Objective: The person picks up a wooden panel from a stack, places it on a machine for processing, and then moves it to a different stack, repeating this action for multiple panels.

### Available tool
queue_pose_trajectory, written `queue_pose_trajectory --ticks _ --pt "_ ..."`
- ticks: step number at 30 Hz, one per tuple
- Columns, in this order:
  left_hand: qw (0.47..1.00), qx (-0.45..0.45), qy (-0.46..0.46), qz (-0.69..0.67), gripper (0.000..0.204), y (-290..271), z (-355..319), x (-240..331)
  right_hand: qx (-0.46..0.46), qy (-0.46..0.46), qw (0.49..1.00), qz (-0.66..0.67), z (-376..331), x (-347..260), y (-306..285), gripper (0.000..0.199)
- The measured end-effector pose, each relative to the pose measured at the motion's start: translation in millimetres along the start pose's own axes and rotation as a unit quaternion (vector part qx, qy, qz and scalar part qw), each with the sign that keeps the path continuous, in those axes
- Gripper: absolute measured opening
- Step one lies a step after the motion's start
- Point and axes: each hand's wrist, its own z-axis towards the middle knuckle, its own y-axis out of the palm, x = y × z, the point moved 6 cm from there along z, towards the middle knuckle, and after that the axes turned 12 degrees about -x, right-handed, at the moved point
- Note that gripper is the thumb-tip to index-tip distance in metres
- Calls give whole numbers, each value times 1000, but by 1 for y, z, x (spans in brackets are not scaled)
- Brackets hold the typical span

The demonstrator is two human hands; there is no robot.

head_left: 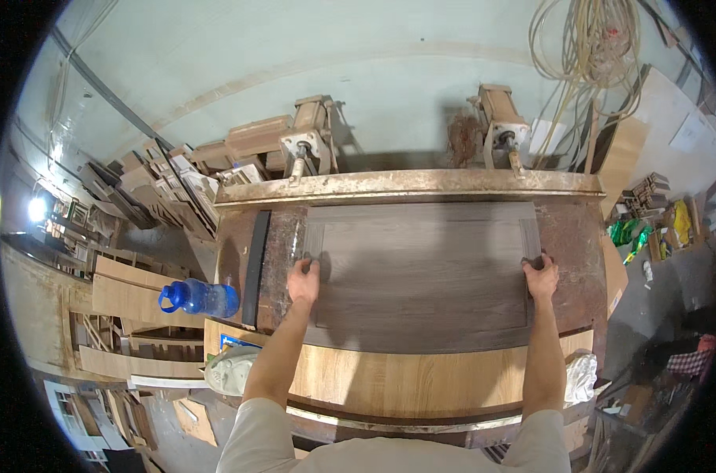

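Your left hand [303,281] and right hand [541,277] grasp the grey-brown panel [421,268] by its opposite side edges, so it lies flat between your grips. Beyond your hands, a metal beam [409,187] runs along the panel's far edge, with two cylinders [307,130] behind it. Nearer you than both grips is a pale board [405,380]. Left of your left grip lies a black strip [256,268], then a blue bottle [200,298] on its side.

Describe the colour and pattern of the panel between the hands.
The panel is grey-brown with streaky wood grain, seen in the head view.
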Motion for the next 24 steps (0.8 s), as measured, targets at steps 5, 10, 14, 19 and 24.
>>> queue_pose_trajectory --ticks 5,10,14,19,24 --pt "960 -10 -53 -274 65 -28 6 2 -16 -104 984 145 12 2 -13 70" --pt "859 -47 13 -510 47 -82 -44 -15 -20 -151 933 325 -42 14 -65 60" --pt "816 -73 42 -571 29 -120 -112 -29 46 -190 876 440 -130 34 -105 55" --pt "801 -78 25 -593 19 -137 -195 -53 12 -161 854 494 -229 78 -130 69" --pt "786 -236 -42 -569 34 -131 -273 -110 72 -162 616 768 -330 114 -137 84"
